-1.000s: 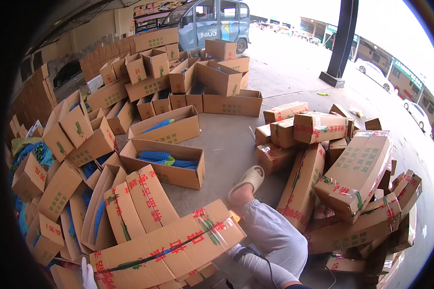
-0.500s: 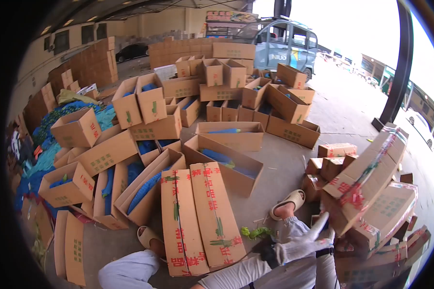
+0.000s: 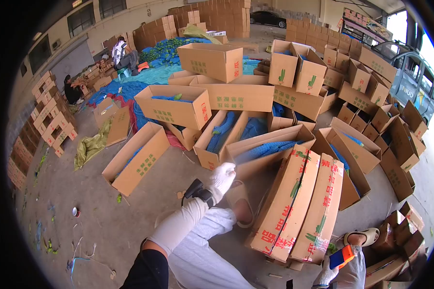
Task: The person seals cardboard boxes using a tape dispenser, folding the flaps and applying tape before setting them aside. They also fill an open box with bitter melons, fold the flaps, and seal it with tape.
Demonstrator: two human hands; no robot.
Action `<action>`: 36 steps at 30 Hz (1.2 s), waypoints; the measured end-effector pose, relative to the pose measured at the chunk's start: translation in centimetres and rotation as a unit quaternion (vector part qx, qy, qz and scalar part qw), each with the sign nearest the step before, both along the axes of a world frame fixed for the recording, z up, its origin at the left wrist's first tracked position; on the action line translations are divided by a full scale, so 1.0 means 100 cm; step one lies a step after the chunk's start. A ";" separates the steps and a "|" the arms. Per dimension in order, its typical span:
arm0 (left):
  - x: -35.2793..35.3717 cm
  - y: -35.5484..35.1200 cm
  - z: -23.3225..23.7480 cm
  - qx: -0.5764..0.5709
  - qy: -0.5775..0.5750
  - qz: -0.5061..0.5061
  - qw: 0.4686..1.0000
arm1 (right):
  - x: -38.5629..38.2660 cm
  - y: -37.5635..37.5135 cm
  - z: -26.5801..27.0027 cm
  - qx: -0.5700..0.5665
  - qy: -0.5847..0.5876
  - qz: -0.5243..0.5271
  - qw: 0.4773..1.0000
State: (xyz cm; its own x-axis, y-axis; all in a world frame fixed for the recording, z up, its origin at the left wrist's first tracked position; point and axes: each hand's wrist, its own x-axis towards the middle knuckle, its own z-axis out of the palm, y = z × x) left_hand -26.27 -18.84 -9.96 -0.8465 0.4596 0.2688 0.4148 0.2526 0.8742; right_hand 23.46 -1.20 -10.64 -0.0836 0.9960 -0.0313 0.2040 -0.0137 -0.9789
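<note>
My left hand (image 3: 223, 181), in a white glove with a dark strap at the wrist, is closed in front of an open long carton (image 3: 255, 169) holding blue-netted contents. Whether anything is inside its fingers is hidden. My right hand (image 3: 326, 275), also gloved, grips an orange and blue tape dispenser (image 3: 341, 257) low at the right. Between my hands lie two closed long cartons side by side, the left one (image 3: 288, 204) and the right one (image 3: 319, 207), with red lettering and green plant pictures on top.
Open cartons (image 3: 246, 96) are stacked ahead, several with blue-netted contents. A separate open carton (image 3: 139, 161) stands left. More cartons (image 3: 395, 241) are piled at right. Two people (image 3: 122, 54) sit far left by blue sheeting (image 3: 166, 77). A van (image 3: 412, 79) is at upper right.
The view has swung left. My left hand has left the right-hand carton pile and moved toward the open cartons. The tape dispenser now shows in my right hand.
</note>
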 end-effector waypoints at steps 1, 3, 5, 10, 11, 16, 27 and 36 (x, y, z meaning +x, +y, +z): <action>-0.027 -0.027 -0.025 -0.036 0.006 0.013 0.999 | -0.004 0.010 -0.007 0.017 -0.037 -0.007 0.999; -0.042 -0.037 -0.022 -0.126 -0.055 0.005 0.991 | -0.020 0.031 -0.034 0.041 0.024 0.024 0.999; -0.065 -0.008 -0.027 -0.274 0.113 -0.046 0.954 | -0.069 0.020 0.004 0.006 -0.042 0.067 0.997; -0.093 0.098 -0.039 -0.492 0.121 -0.157 0.848 | -0.131 -0.006 0.010 0.397 -0.279 0.136 0.864; -0.099 0.107 -0.064 -0.512 0.111 -0.174 0.834 | -0.131 -0.008 0.008 0.418 -0.272 0.114 0.859; -0.097 0.093 -0.083 -0.500 0.169 -0.210 0.823 | -0.138 -0.002 0.036 0.386 -0.291 0.167 0.859; 0.022 -0.240 -0.072 -0.609 0.052 -0.250 0.751 | -0.122 -0.007 0.008 0.349 -0.237 0.122 0.898; 0.008 -0.240 -0.112 -0.461 0.029 -0.043 0.886 | -0.097 0.005 0.033 0.069 -0.081 0.176 0.979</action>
